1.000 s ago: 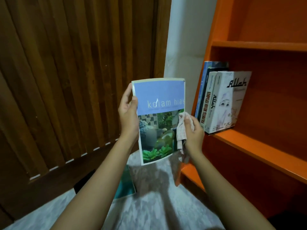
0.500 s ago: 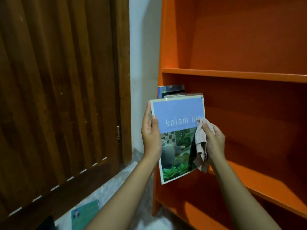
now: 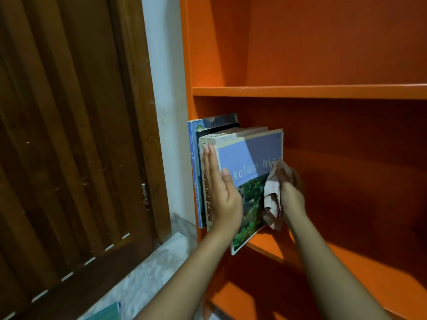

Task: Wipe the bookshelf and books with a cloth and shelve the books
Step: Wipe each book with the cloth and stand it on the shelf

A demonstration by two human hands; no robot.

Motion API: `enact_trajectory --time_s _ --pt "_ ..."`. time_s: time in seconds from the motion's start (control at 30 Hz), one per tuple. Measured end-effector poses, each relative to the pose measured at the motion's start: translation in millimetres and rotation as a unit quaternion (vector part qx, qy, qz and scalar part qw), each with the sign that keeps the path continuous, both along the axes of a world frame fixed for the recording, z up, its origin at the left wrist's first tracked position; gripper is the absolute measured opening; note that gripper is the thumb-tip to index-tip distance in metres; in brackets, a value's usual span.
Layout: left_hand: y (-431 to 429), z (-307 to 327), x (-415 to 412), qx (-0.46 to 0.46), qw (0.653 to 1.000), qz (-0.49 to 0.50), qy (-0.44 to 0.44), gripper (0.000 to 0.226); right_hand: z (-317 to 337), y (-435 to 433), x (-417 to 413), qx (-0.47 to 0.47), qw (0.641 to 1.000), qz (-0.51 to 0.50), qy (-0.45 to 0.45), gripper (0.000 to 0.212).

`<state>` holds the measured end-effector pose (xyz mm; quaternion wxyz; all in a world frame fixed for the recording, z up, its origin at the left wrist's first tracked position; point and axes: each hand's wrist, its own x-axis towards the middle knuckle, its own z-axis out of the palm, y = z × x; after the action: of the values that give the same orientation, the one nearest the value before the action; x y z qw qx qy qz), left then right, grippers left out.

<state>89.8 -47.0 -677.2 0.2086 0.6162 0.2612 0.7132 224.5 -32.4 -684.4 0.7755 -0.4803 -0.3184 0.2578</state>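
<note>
Bookshelf (image 3: 300, 92), orange, L side panel hard against a white wall (image 3: 166, 112); dark slatted wooden door (image 3: 69, 158) beyond that. "Kolam hias" book (image 3: 251, 153) stood tilted at the L end of the mid shelf board (image 3: 346, 262), cover facing out, leaning on the row of books (image 3: 193, 172). Its lower corner overhung the board's front edge, so not fully in. R of the book, board and back panel ran on in plain orange to the frame edge. Left hand (image 3: 220, 192) lay flat, fingers straight, along the book's spine side and the row's spines, thumb on the cover, gripping nothing. Right hand (image 3: 292, 192) was curled round a bunched checked cloth (image 3: 272, 199), held against the cover's R part. Counts: 2 hands, 1 cloth, 1 book being handled, 3 boards in view. In the row, 1 blue spine, 1 dark, then pale ones; exact no. couldn't be told. Floor (image 3: 143, 278) pale, mottled; 1 teal item (image 3: 108, 311) on it at bottom edge, mostly cut off.
</note>
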Motion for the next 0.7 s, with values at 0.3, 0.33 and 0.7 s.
enact_trajectory --time_s 0.3,0.33,0.7 --pt "26.2 -10.5 6.8 0.041 0.990 0.119 0.066 0.063 -2.9 37.3 5.8 0.027 0.999 0.007 -0.017 0.012" --pt "28.4 -11.2 6.1 0.048 0.988 0.127 0.077 0.063 -5.0 39.7 5.9 0.024 1.000 0.001 -0.018 0.012" --pt "36.8 -26.1 -8.1 0.067 0.976 0.149 0.142 0.061 -33.8 21.1 -10.1 0.020 0.999 -0.027 -0.019 0.012"
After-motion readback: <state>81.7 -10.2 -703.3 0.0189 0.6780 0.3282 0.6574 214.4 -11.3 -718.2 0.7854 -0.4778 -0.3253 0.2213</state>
